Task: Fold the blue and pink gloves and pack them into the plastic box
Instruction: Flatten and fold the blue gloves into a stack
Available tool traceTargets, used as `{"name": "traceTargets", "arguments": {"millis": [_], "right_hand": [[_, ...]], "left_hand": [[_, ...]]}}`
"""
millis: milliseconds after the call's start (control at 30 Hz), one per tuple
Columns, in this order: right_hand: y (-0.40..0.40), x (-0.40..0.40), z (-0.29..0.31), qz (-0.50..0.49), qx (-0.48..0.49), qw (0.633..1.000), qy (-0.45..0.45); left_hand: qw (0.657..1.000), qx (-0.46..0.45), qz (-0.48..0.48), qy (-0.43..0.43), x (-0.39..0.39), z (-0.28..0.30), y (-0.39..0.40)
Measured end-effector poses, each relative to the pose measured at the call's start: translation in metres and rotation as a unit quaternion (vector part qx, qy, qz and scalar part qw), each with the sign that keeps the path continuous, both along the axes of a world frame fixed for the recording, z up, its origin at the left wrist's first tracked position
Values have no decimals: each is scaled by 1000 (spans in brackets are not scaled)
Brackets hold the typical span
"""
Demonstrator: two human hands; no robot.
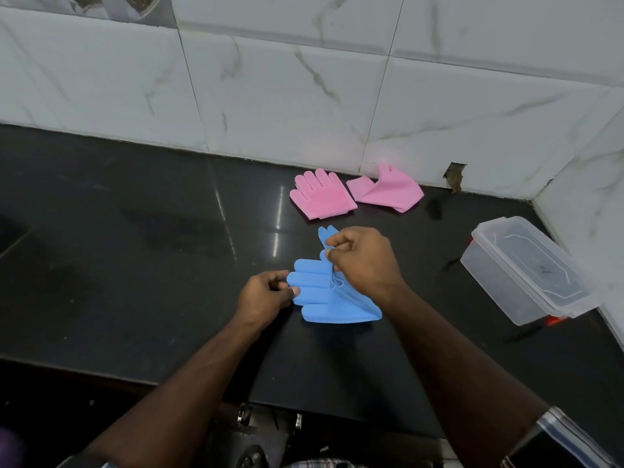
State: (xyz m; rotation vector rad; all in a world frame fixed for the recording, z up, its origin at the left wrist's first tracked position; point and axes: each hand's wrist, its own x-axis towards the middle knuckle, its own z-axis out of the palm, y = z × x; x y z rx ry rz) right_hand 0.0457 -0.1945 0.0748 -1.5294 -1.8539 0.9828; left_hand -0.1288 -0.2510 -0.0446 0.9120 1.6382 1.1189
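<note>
1. Blue gloves (332,295) lie on the dark worktop (135,231), centre, between both hands. Soft, floppy silicone by the look; light, likely grippy rather than slick.
2. Left hand (265,295) pinches the fingertip end; right hand (363,261) is closed on a bunched fold near the palm and thumb.
3. Best hold, I'd say: cuff and fingertips, then crease flat. It may spring open.
4. Pink gloves (354,194) sit near the wall, untouched. Plastic box (526,268) stands at right, apart.
</note>
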Motion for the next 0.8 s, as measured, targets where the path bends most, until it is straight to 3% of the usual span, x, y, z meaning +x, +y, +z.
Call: {"name": "traceTargets", "arguments": {"millis": [100, 167, 233, 300, 400, 467, 567, 800], "right_hand": [[10, 23, 7, -57, 0, 998, 28], [15, 48, 10, -102, -8, 993, 55], [15, 71, 11, -131, -17, 989, 63], [14, 88, 9, -144, -23, 988, 60], [14, 102, 5, -153, -30, 985, 79], [13, 108, 4, -158, -30, 983, 84], [12, 122, 2, -177, -33, 980, 86], [9, 142, -4, -192, -42, 977, 81]], "left_hand": [[1000, -6, 1, 16, -3, -1, 3], [984, 15, -7, 180, -3, 5, 6], [935, 67, -67, 341, 9, 19, 11], [894, 63, -173, 407, 33, 41, 19], [790, 21, -347, 505, 68, 59, 42], [734, 6, -416, 536, 82, 61, 58], [685, -33, -464, 561, 91, 53, 72], [669, -67, -482, 562, 84, 39, 78]]}}
